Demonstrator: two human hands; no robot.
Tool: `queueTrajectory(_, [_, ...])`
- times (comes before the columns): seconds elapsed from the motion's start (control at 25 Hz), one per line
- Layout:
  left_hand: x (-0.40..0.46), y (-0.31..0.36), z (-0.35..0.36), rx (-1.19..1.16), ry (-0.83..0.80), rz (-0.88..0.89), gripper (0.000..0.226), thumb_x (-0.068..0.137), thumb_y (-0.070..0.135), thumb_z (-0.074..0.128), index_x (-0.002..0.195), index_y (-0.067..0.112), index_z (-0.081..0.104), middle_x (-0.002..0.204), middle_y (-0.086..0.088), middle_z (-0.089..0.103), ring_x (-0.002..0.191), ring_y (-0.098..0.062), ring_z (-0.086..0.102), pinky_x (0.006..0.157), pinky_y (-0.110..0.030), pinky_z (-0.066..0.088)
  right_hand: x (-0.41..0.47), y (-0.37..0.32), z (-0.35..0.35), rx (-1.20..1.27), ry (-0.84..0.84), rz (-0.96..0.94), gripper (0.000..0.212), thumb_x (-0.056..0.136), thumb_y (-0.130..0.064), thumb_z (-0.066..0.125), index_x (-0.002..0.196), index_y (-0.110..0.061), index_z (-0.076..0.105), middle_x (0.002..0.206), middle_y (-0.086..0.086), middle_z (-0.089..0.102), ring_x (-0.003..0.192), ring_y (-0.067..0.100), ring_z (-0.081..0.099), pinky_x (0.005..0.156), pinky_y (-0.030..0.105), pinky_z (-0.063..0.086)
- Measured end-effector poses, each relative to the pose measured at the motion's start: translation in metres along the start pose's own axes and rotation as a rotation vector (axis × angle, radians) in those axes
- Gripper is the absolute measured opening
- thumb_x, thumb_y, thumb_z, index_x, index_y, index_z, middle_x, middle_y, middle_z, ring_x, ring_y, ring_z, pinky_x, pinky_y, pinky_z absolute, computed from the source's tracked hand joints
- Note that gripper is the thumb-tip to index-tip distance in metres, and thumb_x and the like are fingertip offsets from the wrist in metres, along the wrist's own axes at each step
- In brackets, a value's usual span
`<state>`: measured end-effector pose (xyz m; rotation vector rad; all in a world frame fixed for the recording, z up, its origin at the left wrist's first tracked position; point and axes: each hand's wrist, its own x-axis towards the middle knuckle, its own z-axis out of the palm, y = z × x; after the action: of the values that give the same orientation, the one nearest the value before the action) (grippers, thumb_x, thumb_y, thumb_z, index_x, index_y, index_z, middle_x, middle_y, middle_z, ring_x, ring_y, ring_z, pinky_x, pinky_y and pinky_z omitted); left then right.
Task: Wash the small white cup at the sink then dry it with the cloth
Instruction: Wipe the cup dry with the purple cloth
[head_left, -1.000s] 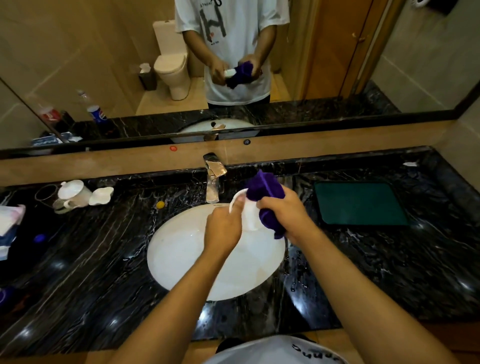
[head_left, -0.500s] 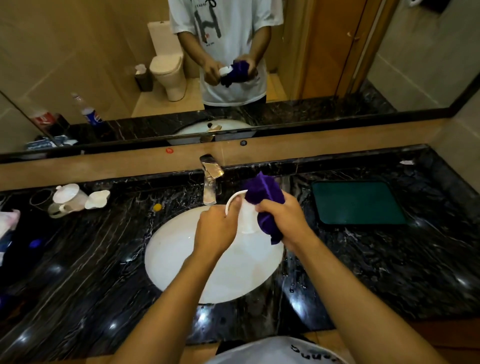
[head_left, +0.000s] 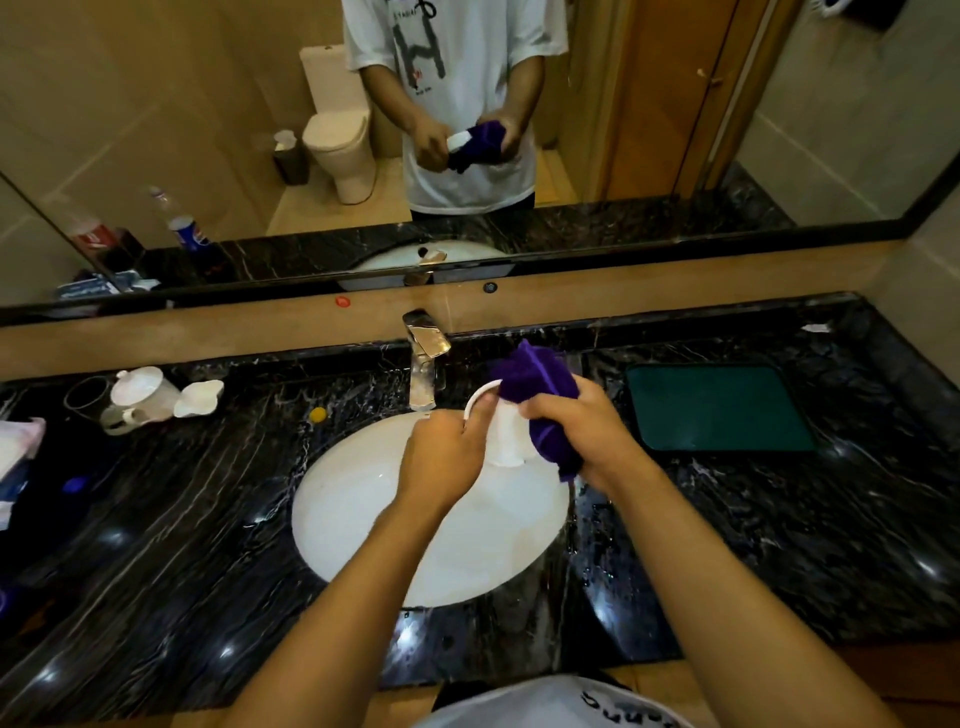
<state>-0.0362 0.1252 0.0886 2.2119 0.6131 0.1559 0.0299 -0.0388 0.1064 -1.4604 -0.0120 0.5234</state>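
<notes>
You hold the cup (head_left: 503, 434) over the sink (head_left: 363, 519), just in front of the tap (head_left: 425, 364), probably so any drips fall into the basin while you dry. Your left hand (head_left: 441, 457) is closed around its side, thumb hooked on the rim. Your right hand (head_left: 582, 436) is clenched on the cloth (head_left: 540, 384), pressing it against the cup's mouth and far side.

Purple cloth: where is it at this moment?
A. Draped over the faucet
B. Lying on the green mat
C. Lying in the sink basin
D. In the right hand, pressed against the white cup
D: the purple cloth is bunched in the right hand against the white cup, which the left hand holds over the sink.
</notes>
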Motion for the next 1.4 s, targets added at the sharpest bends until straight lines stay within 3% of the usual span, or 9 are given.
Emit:
queueTrajectory(0.12, [-0.012, 0.012, 0.025, -0.309, 0.027, -0.302, 0.069, 0.097, 0.069, 0.032, 0.083, 0.011, 0.067, 0.071, -0.008, 0.069, 0.061, -0.026, 0.061, 0.051, -0.032, 0.043, -0.011, 0.015, 0.038, 0.146, 0.225, -0.044, 0.031, 0.063, -0.027, 0.075, 0.094, -0.030, 0.071, 0.078, -0.004, 0.072, 0.070, 0.020, 0.069, 0.050, 0.033, 0.054])
queueTrajectory(0.24, [-0.021, 0.010, 0.037, -0.603, -0.074, -0.506, 0.068, 0.099, 0.065, 0.032, 0.082, 0.008, 0.066, 0.056, -0.003, 0.058, 0.052, -0.023, 0.049, 0.044, -0.025, 0.036, -0.021, 0.032, 0.054, 0.138, 0.362, -0.210, 0.033, 0.063, -0.025, 0.071, 0.096, -0.028, 0.067, 0.077, -0.009, 0.072, 0.067, 0.009, 0.069, 0.053, 0.028, 0.057])
queueTrajectory(0.4, [-0.013, -0.010, 0.006, -0.034, 0.012, -0.034, 0.074, 0.092, 0.072, 0.036, 0.059, 0.010, 0.059, 0.054, -0.001, 0.063, 0.055, -0.025, 0.057, 0.051, -0.034, 0.041, -0.007, 0.012, 0.014, -0.099, 0.094, -0.114, 0.027, 0.063, -0.015, 0.072, 0.090, -0.010, 0.067, 0.061, -0.008, 0.062, 0.054, 0.009, 0.057, 0.051, 0.025, 0.048])
queueTrajectory(0.52, [-0.004, -0.010, -0.002, 0.026, -0.012, 0.024, 0.069, 0.094, 0.070, 0.038, 0.070, 0.013, 0.068, 0.068, -0.009, 0.069, 0.066, -0.029, 0.065, 0.059, -0.041, 0.052, -0.004, 0.002, 0.004, -0.109, -0.047, -0.050, 0.023, 0.063, -0.017, 0.076, 0.086, -0.015, 0.069, 0.062, -0.006, 0.062, 0.056, 0.010, 0.058, 0.051, 0.023, 0.047])
queueTrajectory(0.76, [-0.022, 0.005, 0.032, -0.723, -0.108, -0.488, 0.068, 0.100, 0.063, 0.037, 0.086, 0.003, 0.065, 0.046, 0.002, 0.048, 0.038, -0.014, 0.039, 0.039, -0.022, 0.029, -0.021, 0.032, 0.058, 0.112, 0.341, -0.150, 0.031, 0.063, -0.030, 0.073, 0.094, -0.030, 0.067, 0.077, -0.007, 0.073, 0.068, 0.013, 0.070, 0.054, 0.034, 0.058])
queueTrajectory(1.04, [0.000, -0.009, 0.001, 0.113, 0.116, 0.016, 0.067, 0.097, 0.070, 0.031, 0.064, 0.018, 0.058, 0.059, 0.000, 0.061, 0.056, -0.015, 0.059, 0.046, -0.027, 0.032, -0.014, 0.015, 0.032, -0.055, 0.150, -0.086, 0.019, 0.070, -0.022, 0.073, 0.088, -0.024, 0.067, 0.063, -0.009, 0.066, 0.054, 0.006, 0.061, 0.047, 0.021, 0.049])
queueTrajectory(1.12, [-0.001, -0.010, 0.006, -0.018, 0.097, -0.111, 0.067, 0.097, 0.070, 0.032, 0.070, 0.017, 0.062, 0.064, -0.002, 0.065, 0.057, -0.017, 0.060, 0.045, -0.026, 0.035, -0.018, 0.015, 0.034, -0.053, 0.078, -0.099, 0.023, 0.072, -0.028, 0.076, 0.093, -0.033, 0.067, 0.074, -0.012, 0.071, 0.063, 0.007, 0.068, 0.050, 0.019, 0.051])
queueTrajectory(1.24, [-0.013, -0.006, 0.021, -0.608, -0.032, -0.434, 0.064, 0.099, 0.064, 0.038, 0.094, 0.009, 0.070, 0.074, -0.013, 0.073, 0.061, -0.028, 0.064, 0.048, -0.027, 0.043, -0.027, 0.024, 0.050, 0.045, 0.059, -0.204, 0.042, 0.071, -0.034, 0.081, 0.110, -0.030, 0.064, 0.092, -0.009, 0.075, 0.083, 0.009, 0.074, 0.065, 0.022, 0.058])
queueTrajectory(1.4, [-0.020, -0.007, 0.028, -1.037, -0.001, -0.456, 0.045, 0.102, 0.050, 0.048, 0.113, 0.011, 0.069, 0.098, -0.016, 0.080, 0.088, -0.033, 0.077, 0.061, -0.037, 0.061, -0.033, 0.036, 0.052, 0.103, 0.087, -0.223, 0.034, 0.071, -0.044, 0.081, 0.103, -0.039, 0.070, 0.095, -0.006, 0.078, 0.086, 0.012, 0.075, 0.068, 0.024, 0.059])
